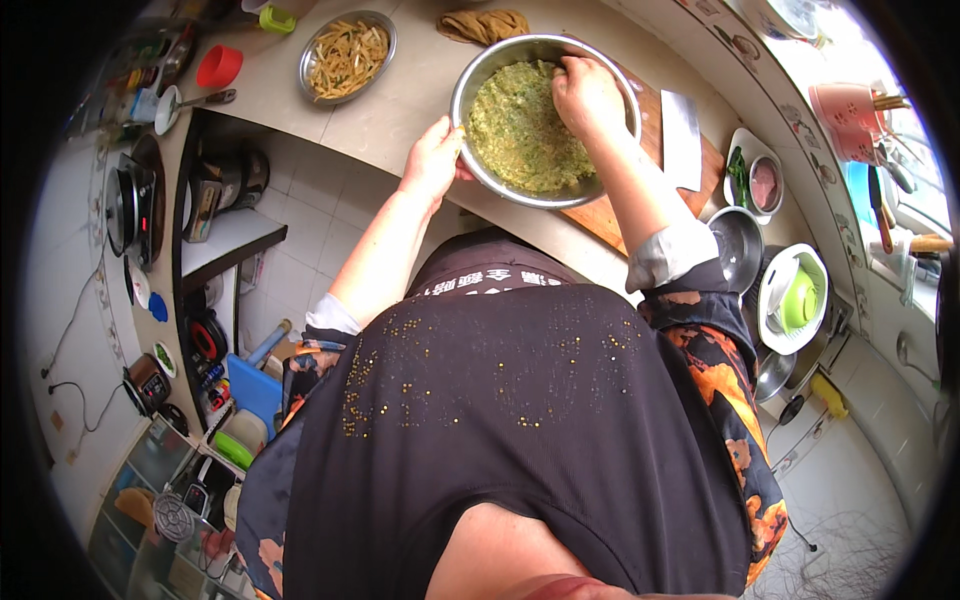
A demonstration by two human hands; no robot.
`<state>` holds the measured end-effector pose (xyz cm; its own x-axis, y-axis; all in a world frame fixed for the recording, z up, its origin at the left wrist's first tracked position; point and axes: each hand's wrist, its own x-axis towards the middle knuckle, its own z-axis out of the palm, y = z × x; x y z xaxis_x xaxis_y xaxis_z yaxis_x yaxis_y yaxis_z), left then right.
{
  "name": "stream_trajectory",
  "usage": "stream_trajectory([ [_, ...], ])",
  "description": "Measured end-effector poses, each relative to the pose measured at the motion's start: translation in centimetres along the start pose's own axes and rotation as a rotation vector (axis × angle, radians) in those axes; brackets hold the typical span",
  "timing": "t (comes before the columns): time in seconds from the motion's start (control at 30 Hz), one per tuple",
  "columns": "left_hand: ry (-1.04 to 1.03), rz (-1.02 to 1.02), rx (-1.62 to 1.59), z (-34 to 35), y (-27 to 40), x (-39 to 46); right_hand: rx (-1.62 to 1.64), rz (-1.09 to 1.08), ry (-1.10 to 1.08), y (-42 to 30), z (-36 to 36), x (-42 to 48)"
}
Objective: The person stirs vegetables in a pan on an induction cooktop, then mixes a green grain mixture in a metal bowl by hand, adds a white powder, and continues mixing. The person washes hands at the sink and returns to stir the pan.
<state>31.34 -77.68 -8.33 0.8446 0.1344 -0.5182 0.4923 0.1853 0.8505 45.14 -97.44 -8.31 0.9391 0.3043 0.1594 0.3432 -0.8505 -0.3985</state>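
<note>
A large stainless steel bowl (536, 200) stands at the counter's front edge, partly over a wooden cutting board (709, 196). Inside it lies a greenish-yellow, finely chopped mixture (517, 127). My left hand (435, 154) grips the bowl's left rim, thumb on top and fingers against the outside. My right hand (589, 97) reaches over the near right rim into the bowl, fingers curled down at the mixture's edge. Its fingertips are hidden, so I cannot tell whether they hold any. A cleaver with a broad blade (681, 139) rests on the board, right of the bowl.
An oval metal dish (349, 56) of pale cut strips sits at the back left, near a red cup (220, 66). A brown cloth (484, 25) lies behind the bowl. At right are a tray (742, 139) with greens and pinkish meat, a metal bowl (735, 247) and a white basket (776, 330).
</note>
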Motion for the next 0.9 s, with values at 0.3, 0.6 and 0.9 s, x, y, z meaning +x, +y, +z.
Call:
stream_trajectory([
  [0.3,-0.07,-0.042,0.184,-1.1,1.5,1.8,-0.601,-0.308,-0.366,-9.7,3.8,-0.4],
  [0.6,0.051,-0.017,-0.065,0.1,-0.9,-0.4,-0.379,-0.479,-0.233,-8.3,3.4,-4.2],
  [0.9,0.005,0.056,-0.051,-0.4,-1.0,0.5,-0.072,-0.873,-0.344,-5.4,2.9,-5.0],
])
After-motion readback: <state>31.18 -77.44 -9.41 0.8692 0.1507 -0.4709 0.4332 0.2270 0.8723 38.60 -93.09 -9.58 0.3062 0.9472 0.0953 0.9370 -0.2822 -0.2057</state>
